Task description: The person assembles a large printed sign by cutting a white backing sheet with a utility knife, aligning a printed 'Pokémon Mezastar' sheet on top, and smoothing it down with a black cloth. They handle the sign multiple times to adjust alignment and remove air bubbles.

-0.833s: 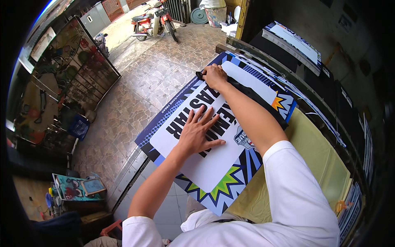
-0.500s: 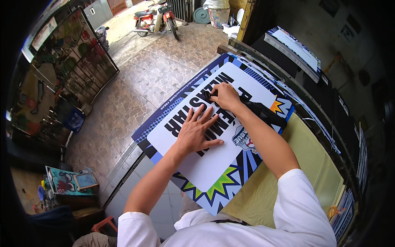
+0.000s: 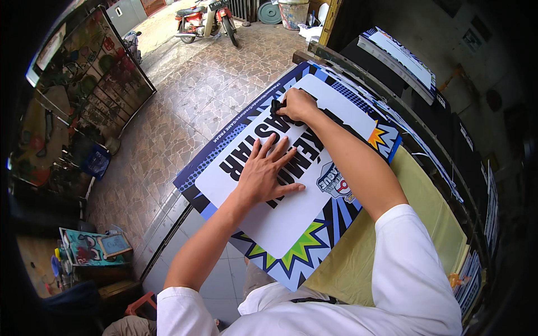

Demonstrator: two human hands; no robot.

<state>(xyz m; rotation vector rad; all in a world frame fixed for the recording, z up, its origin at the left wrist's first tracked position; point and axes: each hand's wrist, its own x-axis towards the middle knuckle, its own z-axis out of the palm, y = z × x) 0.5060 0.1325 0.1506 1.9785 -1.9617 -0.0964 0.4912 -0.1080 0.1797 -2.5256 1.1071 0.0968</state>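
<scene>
A large printed board [image 3: 269, 235] with a white panel, black lettering and blue, green and orange comic-style bursts lies slantwise before me. My left hand [image 3: 266, 173] rests flat on its white panel with the fingers spread. Near the board's far edge, my right hand [image 3: 300, 105] is closed on a bunched black cloth [image 3: 276, 107], pressed against the printed surface. My right forearm hides part of the lettering and perhaps some of the cloth.
Yellowish sheeting [image 3: 414, 224] covers the table on the right. Beyond it stands a stack of similar boards [image 3: 398, 61]. A red motorcycle [image 3: 207, 22] is parked at the far side, past the tiled floor [image 3: 185, 117]. A painted panel [image 3: 92, 246] is at the left.
My right hand has moved slightly left and away from me with the black cloth, toward the board's far edge. The trailing cloth beside my forearm shows less. My left hand stays flat on the board.
</scene>
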